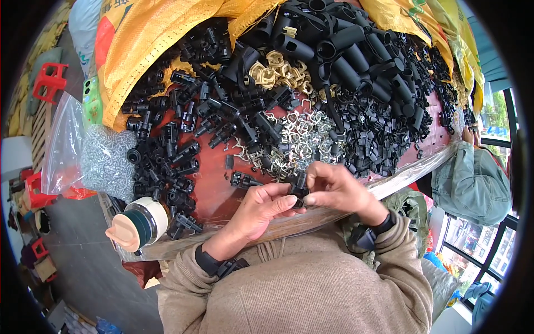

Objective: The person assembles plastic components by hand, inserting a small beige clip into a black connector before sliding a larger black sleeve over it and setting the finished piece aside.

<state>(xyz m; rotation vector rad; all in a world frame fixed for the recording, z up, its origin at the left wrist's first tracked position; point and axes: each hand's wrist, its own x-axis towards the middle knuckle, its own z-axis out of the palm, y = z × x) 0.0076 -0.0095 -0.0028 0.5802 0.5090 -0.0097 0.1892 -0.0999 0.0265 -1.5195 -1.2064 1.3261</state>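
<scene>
Near the table's front edge, both my hands meet around a small black plastic part (298, 186). My left hand (266, 209) grips it from the left, thumb laid along its lower end. From the other side, the thumb and bent fingers of my right hand (336, 192) close on the same part; its exact shape is partly hidden by the fingers. Just left of it lies another black plastic fitting (243, 180). Beyond my hands spreads a pile of shiny metal clips (306, 136), with small black plastic pieces (370, 133) to its right.
Black assembled fittings (167, 161) heap up on the left, black tubes (356, 53) and beige plastic rings (281, 72) at the back. A bag of small clear pieces (108, 158) and a lidded cup (139, 222) stand front left. Yellow woven sacks (161, 39) line the rear. Another person (473, 183) is at the right.
</scene>
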